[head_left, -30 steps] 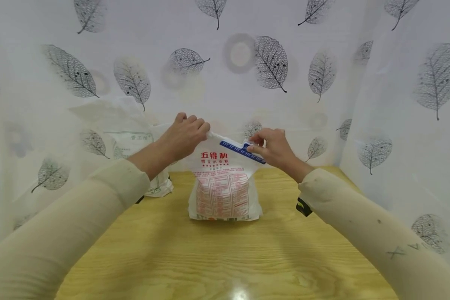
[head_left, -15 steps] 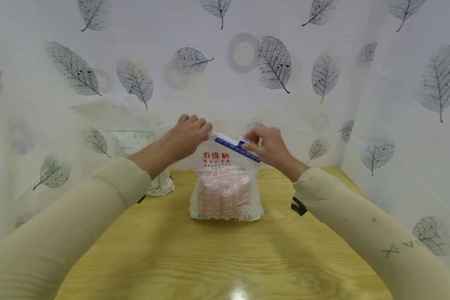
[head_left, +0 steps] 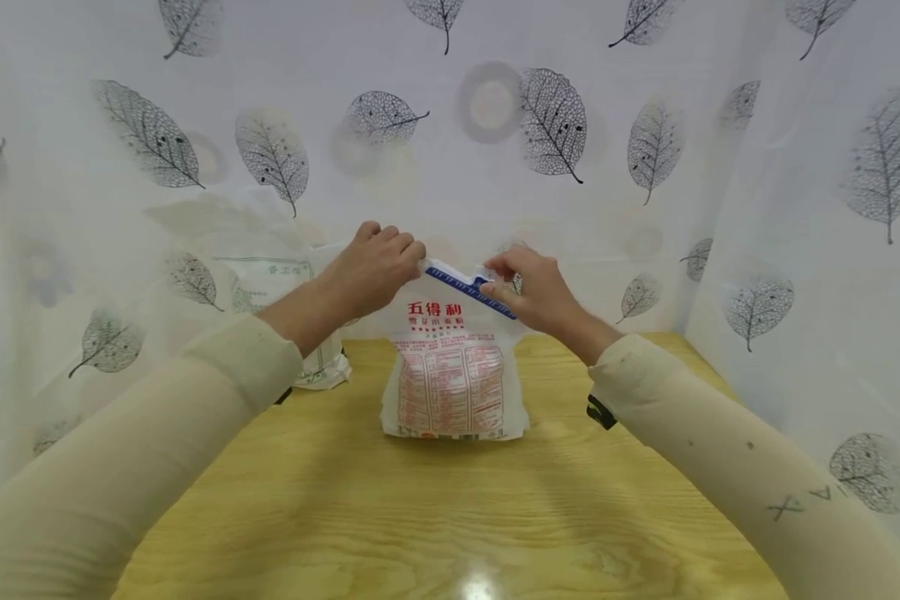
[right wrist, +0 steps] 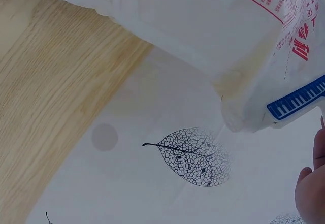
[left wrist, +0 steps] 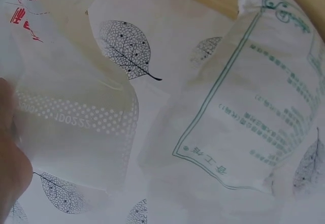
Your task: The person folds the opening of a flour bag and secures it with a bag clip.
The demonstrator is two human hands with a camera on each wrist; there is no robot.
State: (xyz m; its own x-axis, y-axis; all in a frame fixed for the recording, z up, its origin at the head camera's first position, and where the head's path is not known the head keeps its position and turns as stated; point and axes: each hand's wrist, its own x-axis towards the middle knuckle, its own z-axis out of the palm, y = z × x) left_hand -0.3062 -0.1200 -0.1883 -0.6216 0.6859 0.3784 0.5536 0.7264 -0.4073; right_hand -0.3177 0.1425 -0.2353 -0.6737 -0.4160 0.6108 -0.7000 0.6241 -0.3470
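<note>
A translucent plastic bag with red print stands upright on the table, its top pulled up and folded over. The print reads as wheat flour. My left hand grips the upper left part of the bag, fingers curled over it. Across the folded top lies a blue-and-white bag clip, sloping down to the right. Its grip is pinched between thumb and fingers of my right hand. In the right wrist view, the toothed blue bar of the clip sits at the bag's upper corner.
Behind my left forearm stands a second whitish bag with green print, seen closer in the left wrist view. A white leaf-patterned curtain hangs around the wooden table.
My right hand and the bag clip have shifted left along the bag's top, bringing the clip's left end closer to my left hand. The left hand keeps its grip.
</note>
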